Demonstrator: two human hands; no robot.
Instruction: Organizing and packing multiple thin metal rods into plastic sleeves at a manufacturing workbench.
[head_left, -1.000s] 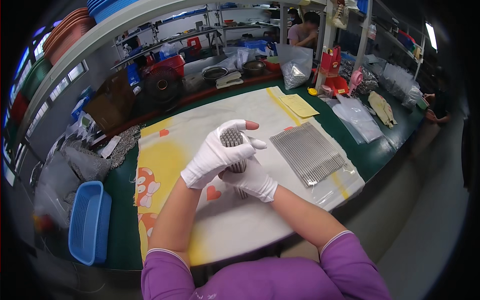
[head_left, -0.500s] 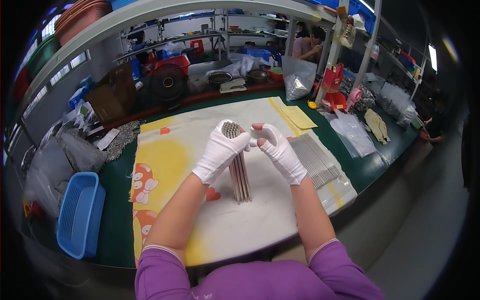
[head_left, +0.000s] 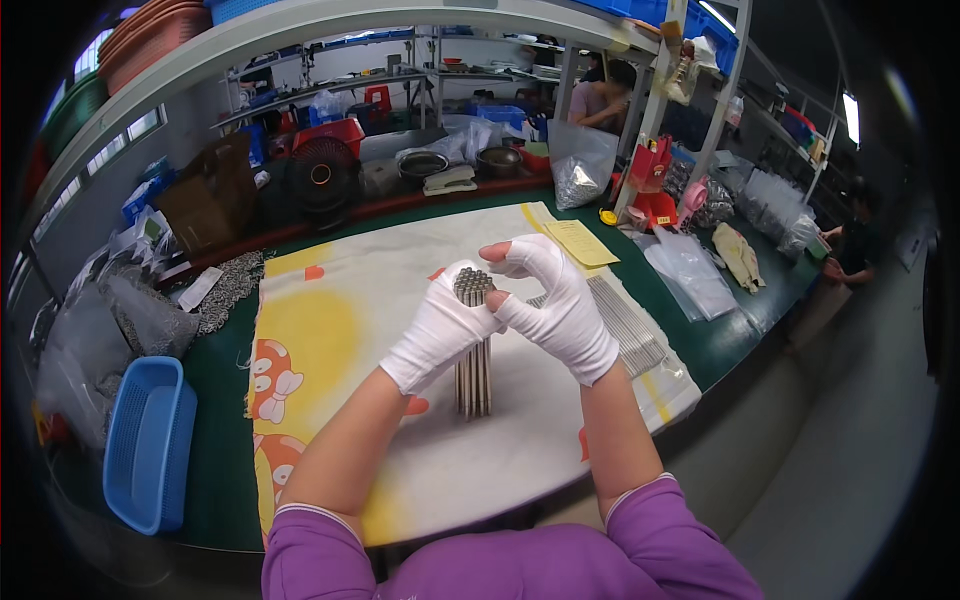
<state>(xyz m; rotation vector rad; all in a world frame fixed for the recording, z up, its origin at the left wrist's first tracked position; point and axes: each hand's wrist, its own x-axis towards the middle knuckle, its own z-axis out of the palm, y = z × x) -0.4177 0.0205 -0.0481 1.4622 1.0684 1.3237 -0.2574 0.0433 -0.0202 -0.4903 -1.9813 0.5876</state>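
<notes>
My left hand (head_left: 435,325), in a white glove, is wrapped round a bundle of thin metal rods (head_left: 474,385). The bundle stands nearly upright over the cloth, its upper ends showing above my grip. My right hand (head_left: 555,310), in a white glove with bare thumb and fingertip, is beside the bundle's top. Its thumb and index finger are spread apart in a curve, the thumb close to the rod ends. I see nothing between them. To the right, partly behind my right hand, a flat row of similar rods (head_left: 630,325) lies on the cloth.
A white and yellow patterned cloth (head_left: 350,350) covers the green table. On the left are a blue basket (head_left: 150,440) and bags of metal parts (head_left: 150,310). A yellow paper (head_left: 580,243), clear bags (head_left: 690,270) and a fan (head_left: 322,178) lie farther off. Two people are in the background.
My right hand has moved in to the top of the bundle, its thumb now near the rod ends. The bundle stands more upright in my left hand. The whole view has shifted slightly.
</notes>
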